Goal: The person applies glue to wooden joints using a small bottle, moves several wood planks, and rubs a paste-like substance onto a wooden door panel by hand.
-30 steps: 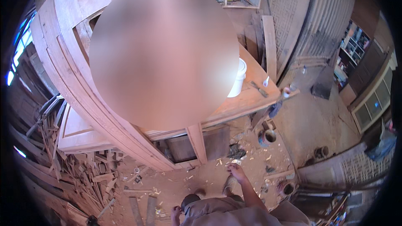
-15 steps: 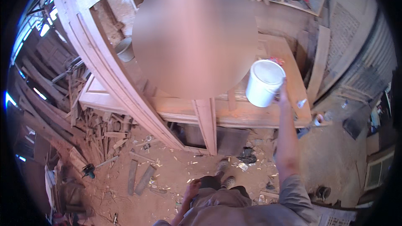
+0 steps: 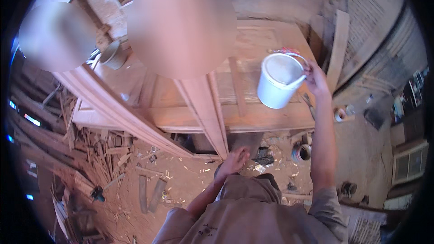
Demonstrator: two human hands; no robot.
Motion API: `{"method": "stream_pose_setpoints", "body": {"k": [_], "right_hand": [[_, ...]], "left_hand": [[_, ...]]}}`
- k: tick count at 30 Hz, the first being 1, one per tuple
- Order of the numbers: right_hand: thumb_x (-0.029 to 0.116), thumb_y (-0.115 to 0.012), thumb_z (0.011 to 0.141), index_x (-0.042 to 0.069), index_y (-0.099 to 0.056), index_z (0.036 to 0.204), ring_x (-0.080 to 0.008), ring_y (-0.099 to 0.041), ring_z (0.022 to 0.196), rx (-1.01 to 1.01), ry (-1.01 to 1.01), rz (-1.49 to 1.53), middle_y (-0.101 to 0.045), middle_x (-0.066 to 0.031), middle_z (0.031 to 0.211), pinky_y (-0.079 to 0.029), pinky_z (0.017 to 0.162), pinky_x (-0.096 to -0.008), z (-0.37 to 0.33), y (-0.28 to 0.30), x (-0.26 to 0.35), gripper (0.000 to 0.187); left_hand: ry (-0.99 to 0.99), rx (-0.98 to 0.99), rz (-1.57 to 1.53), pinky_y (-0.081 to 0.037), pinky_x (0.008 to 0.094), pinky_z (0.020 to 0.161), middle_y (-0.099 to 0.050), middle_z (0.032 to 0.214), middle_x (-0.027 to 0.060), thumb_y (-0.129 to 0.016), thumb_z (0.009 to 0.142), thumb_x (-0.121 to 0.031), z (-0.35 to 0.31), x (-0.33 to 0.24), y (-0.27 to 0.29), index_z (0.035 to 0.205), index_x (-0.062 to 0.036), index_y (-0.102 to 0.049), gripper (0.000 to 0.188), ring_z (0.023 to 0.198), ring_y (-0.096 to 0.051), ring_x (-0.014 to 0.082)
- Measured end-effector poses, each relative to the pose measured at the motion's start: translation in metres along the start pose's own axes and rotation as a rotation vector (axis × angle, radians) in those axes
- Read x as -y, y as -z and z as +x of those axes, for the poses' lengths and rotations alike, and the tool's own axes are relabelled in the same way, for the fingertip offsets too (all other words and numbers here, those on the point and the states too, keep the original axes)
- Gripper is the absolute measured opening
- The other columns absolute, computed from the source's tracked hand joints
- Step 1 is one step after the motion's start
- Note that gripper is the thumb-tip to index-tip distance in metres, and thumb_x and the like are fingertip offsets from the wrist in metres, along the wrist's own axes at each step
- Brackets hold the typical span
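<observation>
A white plastic bucket with a pale lid (image 3: 281,88) is over the right part of the wooden bench. My right hand (image 3: 315,77), arm stretched forward, is closed on the bucket's handle at the right side of its rim. Whether the bucket's base touches the bench, I cannot tell. Low in the middle, my left hand (image 3: 236,160) hangs in front of my body, near the foot of a wooden frame (image 3: 199,104). Its fingers are loosely bent but apart, and nothing shows in them.
Behind the bucket lie small red items (image 3: 285,50) on the workbench (image 3: 257,40). A grey bucket (image 3: 113,55) stands far left. Wood offcuts (image 3: 110,156) and shavings litter the floor, and an open can (image 3: 301,152) stands below the bench. Two blurred patches hide parts of the frame.
My left hand has risen forward from beside my thigh. The bucket, held by my right hand, sits slightly lower and farther left in view, its handle now showing. The view has shifted.
</observation>
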State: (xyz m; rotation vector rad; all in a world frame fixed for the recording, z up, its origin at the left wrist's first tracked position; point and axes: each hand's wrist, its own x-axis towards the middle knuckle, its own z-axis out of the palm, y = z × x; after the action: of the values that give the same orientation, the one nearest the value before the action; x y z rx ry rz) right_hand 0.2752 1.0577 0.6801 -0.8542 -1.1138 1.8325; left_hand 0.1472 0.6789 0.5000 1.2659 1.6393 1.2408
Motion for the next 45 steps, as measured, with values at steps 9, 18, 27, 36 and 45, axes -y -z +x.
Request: {"method": "stream_pose_setpoints", "body": {"k": [9, 18, 27, 36, 45], "right_hand": [[0.03, -0.06, 0.087, 0.008, -0.059, 0.085, -0.0064, -0.041, 0.061, -0.13, 0.093, -0.229, -0.043, 0.0062, 0.066, -0.032, 0.059, -0.0208, -0.063, -0.071, 0.01, 0.021], [0.035, -0.061, 0.088, -0.001, -0.06, 0.092, -0.006, -0.037, 0.06, -0.181, 0.099, -0.308, -0.044, 0.0047, 0.066, -0.028, 0.055, -0.022, -0.195, -0.045, 0.037, 0.037], [0.029, -0.064, 0.089, -0.002, -0.062, 0.084, -0.0046, -0.047, 0.06, -0.247, -0.239, -0.594, -0.054, 0.0018, 0.062, -0.038, 0.052, -0.0248, -0.306, 0.07, -0.013, 0.031], [0.056, -0.057, 0.081, -0.006, -0.063, 0.091, -0.0369, -0.066, 0.077, -0.297, -0.466, -1.089, -0.067, -0.0205, 0.077, -0.052, 0.071, -0.0432, -0.353, 0.229, -0.193, 0.063], [0.042, -0.041, 0.087, -0.001, -0.059, 0.106, -0.0413, -0.061, 0.097, -0.379, -0.685, -0.864, -0.065, -0.0265, 0.092, -0.043, 0.092, -0.0485, -0.316, 0.41, -0.391, 0.05]], "left_hand": [[0.016, -0.397, 0.22, -0.048, 0.043, 0.083, -0.063, 0.101, 0.0191, -0.06, 0.088, -0.021, 0.147, -0.002, -0.009, 0.116, -0.0001, -0.053, 0.036, 0.094, -0.06, 0.0376], [0.154, -0.597, 0.739, -0.036, 0.0488, 0.1, -0.047, 0.124, 0.0257, -0.067, 0.078, -0.03, 0.221, 0.038, -0.007, 0.131, 0.0007, -0.037, 0.068, 0.118, -0.043, 0.0427], [0.093, -0.586, 0.625, -0.045, 0.0465, 0.088, -0.05, 0.118, 0.0256, -0.062, 0.077, -0.011, 0.231, 0.048, 0.012, 0.131, 0.0011, -0.035, 0.062, 0.106, -0.053, 0.0402], [0.02, -0.316, 0.302, -0.041, 0.0344, 0.091, -0.037, 0.129, 0.0207, -0.051, 0.081, 0.004, 0.061, -0.07, -0.077, 0.138, 0.0059, -0.022, 0.065, 0.115, -0.044, 0.0298], [0.382, 0.499, 0.488, -0.049, 0.0316, 0.073, -0.054, 0.108, 0.016, -0.059, 0.075, -0.001, -0.131, 0.029, -0.231, 0.131, -0.0005, -0.035, 0.062, 0.098, -0.056, 0.0221]]}}
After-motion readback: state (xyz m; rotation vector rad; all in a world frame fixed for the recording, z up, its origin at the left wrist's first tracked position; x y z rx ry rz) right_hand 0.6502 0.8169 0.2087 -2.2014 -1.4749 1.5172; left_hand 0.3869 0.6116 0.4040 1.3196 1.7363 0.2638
